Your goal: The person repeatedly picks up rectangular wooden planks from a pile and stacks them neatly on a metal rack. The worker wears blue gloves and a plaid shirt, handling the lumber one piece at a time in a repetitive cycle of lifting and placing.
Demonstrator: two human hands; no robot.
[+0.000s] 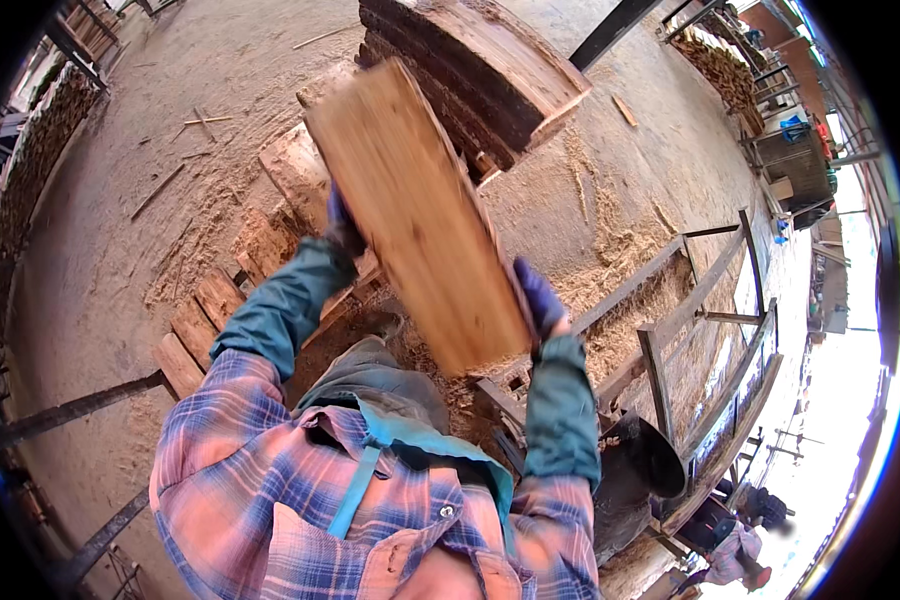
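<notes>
A wide, thick wooden board (420, 215) is held up in front of me at a slant, its far end slightly blurred. My left hand (344, 222), in a dark purple glove, grips its left edge; the board hides part of the fingers. On the opposite edge, near the closer end, my right hand (540, 297) in a matching glove is wrapped round the wood. Just beyond the board lies a stack of thick boards (480, 65) with dark, rough sides. Green sleeve covers reach over both my forearms.
Short wooden planks (205, 325) lie in a row at my left. A metal frame (660, 370) stands to the right, beside a dark rounded container (640, 475). Sawdust (620, 240) and wood scraps litter the floor. Another person (740, 560) is at the lower right.
</notes>
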